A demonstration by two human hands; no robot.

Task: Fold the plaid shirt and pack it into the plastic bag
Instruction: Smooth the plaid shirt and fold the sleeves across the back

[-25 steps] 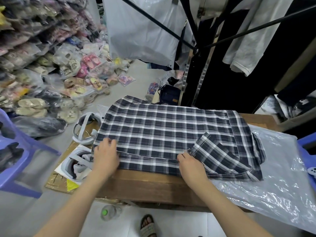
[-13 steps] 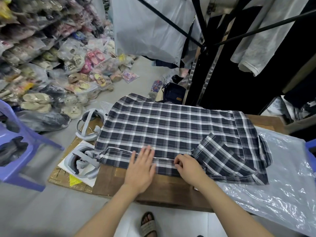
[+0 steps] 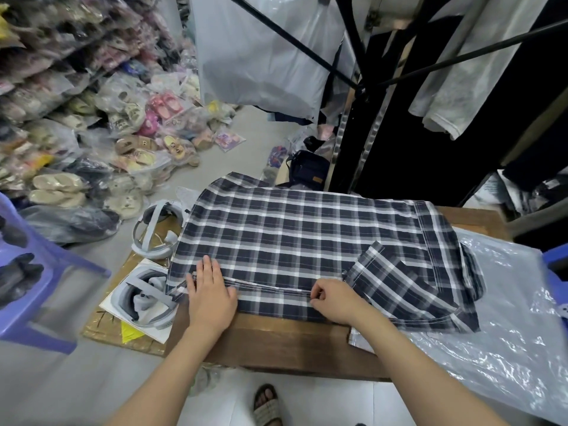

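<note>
The navy and white plaid shirt (image 3: 295, 241) lies spread across a brown wooden table (image 3: 276, 342), its near edge folded inward and a sleeve folded over at the right. My left hand (image 3: 210, 298) presses flat, fingers together, on the folded near-left edge. My right hand (image 3: 336, 299) pinches the folded hem near the middle of the shirt's front edge. A clear plastic bag (image 3: 504, 330) lies flat on the table's right end, partly under the shirt.
Two white headsets (image 3: 153, 232) (image 3: 144, 298) sit on cardboard left of the table. A purple plastic chair (image 3: 27, 272) stands at far left. Bagged sandals are piled on the floor behind it. Dark garments hang on a rack (image 3: 430, 118) behind the table. A sandalled foot (image 3: 267, 404) shows below.
My left hand slid right along the folded near edge, then back left to the shirt's corner. My right hand has stayed at the hem near the sleeve.
</note>
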